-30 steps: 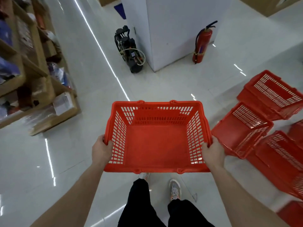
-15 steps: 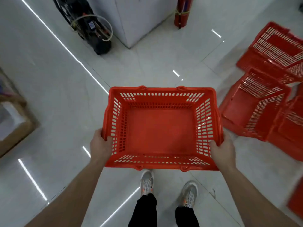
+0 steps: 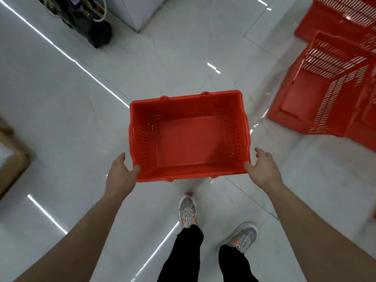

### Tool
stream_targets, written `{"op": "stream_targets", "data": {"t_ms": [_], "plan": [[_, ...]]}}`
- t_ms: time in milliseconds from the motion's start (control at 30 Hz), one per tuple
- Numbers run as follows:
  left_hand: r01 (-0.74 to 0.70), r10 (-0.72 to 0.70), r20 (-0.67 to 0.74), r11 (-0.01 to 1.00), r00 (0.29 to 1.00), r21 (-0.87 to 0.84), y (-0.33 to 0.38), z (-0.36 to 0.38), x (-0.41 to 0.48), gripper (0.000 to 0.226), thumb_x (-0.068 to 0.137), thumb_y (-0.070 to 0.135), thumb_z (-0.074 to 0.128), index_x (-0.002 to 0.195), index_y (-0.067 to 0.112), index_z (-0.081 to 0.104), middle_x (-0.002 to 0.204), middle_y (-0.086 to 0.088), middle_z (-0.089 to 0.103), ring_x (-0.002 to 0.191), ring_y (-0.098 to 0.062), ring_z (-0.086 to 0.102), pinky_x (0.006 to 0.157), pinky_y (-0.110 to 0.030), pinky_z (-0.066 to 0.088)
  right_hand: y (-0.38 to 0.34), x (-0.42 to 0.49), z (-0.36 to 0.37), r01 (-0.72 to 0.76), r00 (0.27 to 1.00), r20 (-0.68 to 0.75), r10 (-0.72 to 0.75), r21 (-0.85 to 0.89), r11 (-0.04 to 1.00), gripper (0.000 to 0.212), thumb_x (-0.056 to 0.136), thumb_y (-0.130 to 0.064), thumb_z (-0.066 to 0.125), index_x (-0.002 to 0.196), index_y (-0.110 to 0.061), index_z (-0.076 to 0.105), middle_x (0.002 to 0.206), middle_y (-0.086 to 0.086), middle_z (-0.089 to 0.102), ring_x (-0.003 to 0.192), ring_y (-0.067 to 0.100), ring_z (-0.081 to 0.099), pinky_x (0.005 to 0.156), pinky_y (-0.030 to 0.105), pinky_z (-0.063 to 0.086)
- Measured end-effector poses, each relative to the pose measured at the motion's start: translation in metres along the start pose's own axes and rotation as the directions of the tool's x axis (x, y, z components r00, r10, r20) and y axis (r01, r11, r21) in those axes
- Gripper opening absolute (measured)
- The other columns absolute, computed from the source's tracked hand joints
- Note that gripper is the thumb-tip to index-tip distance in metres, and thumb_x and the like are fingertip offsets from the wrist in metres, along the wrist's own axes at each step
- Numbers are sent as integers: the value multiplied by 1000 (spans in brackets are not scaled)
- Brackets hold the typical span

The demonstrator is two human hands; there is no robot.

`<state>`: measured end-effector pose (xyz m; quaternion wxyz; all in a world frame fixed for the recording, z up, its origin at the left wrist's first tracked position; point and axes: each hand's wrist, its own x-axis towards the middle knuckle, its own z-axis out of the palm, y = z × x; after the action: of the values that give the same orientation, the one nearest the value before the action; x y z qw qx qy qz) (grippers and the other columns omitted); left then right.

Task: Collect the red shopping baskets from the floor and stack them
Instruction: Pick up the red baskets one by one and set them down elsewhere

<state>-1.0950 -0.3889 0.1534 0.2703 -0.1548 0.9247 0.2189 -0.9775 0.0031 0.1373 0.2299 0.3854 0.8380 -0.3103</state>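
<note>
red basket [image 3: 188, 137] upright on or just above the floor [image 3: 61, 119], ahead of the shoes [image 3: 188, 212]. left hand [image 3: 120, 176], right hand [image 3: 264, 169]: fingers [image 3: 259, 151] spread, thumbs touch near corners, nothing gripped. judged light, stiff, smooth; hold by rim, 2 short sides.

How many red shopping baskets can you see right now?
4: centre basket, mid-frame; tipped basket at right; top-right basket behind it; edge basket, cut off at right. More may be out of frame.

glossy white tile floor [image 3: 61, 119] w/ light streaks, white pillar [image 3: 140, 13] at top, wooden shelf [image 3: 20, 159] left.
</note>
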Motion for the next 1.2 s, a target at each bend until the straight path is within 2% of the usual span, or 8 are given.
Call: {"op": "stream_targets", "data": {"t_ms": [133, 233, 400, 533, 700, 900, 1033, 1200], "plan": [[-171, 160, 87, 975, 983, 143, 61, 1, -50, 71, 87, 38, 65, 147, 10, 42, 145, -13, 48, 130, -30, 49, 105, -44, 40, 21, -41, -46, -45, 998, 43, 53, -179, 983, 70, 88, -42, 63, 148, -15, 38, 142, 14, 43, 124, 36, 46, 94, 46, 44], [-349, 298, 213, 897, 930, 270, 132, -6, -108, 70, 86, 42, 64, 146, 11, 44, 146, -11, 48, 130, -30, 47, 104, -42, 40, 42, -84, -113, -82, 994, 56, 99, -242, 967, 71, 89, -46, 60, 150, -17, 36, 146, 11, 41, 128, 34, 43, 96, 45, 44], [-612, 513, 335, 682, 791, 400, 268, -22, -236, 69, 85, 51, 60, 143, 16, 46, 144, -8, 49, 129, -29, 48, 102, -44, 43, 95, -178, -240, -124, 992, -9, 125, -233, 965, 68, 89, -52, 57, 146, -20, 39, 144, 9, 43, 128, 31, 43, 95, 43, 41], [-757, 652, 391, 507, 649, 412, 364, -19, -359, 62, 83, 51, 59, 136, 18, 53, 136, -7, 54, 124, -29, 51, 97, -42, 46, 161, -261, -324, -215, 976, -77, 204, -176, 961, 68, 87, -54, 56, 145, -20, 42, 142, 8, 45, 127, 30, 44, 94, 43, 41], [-867, 719, 494, 332, 488, 372, 445, 25, -489, 67, 84, 52, 60, 139, 15, 50, 138, -10, 53, 126, -31, 50, 101, -43, 43, 259, -352, -382, -359, 917, -177, 356, 17, 933, 66, 85, -54, 57, 141, -19, 46, 140, 7, 47, 126, 30, 46, 94, 41, 42], [-930, 733, 619, 50, 281, 363, 515, 88, -599, 65, 79, 58, 54, 131, 19, 55, 129, -7, 58, 117, -29, 54, 94, -45, 48, 373, -428, -416, -552, 781, -182, 598, 249, 796, 68, 83, -54, 60, 140, -20, 47, 140, 9, 48, 127, 31, 45, 96, 42, 41], [-948, 719, 666, -31, 199, 316, 557, 129, -644, 82, 65, 72, 37, 129, 23, 57, 124, -4, 61, 112, -29, 58, 91, -45, 51, 436, -449, -438, -617, 700, -178, 691, 337, 711, 66, 84, -52, 59, 138, -17, 48, 139, 11, 47, 125, 33, 46, 95, 42, 41], [-932, 676, 722, -151, 147, 330, 615, 203, -666, 65, 78, 58, 54, 131, 20, 56, 126, -7, 59, 114, -29, 55, 92, -46, 50, 509, -442, -471, -674, 634, -156, 757, 370, 640, 67, 85, -52, 58, 140, -17, 46, 137, 12, 47, 125, 33, 46, 94, 43, 42]]}}
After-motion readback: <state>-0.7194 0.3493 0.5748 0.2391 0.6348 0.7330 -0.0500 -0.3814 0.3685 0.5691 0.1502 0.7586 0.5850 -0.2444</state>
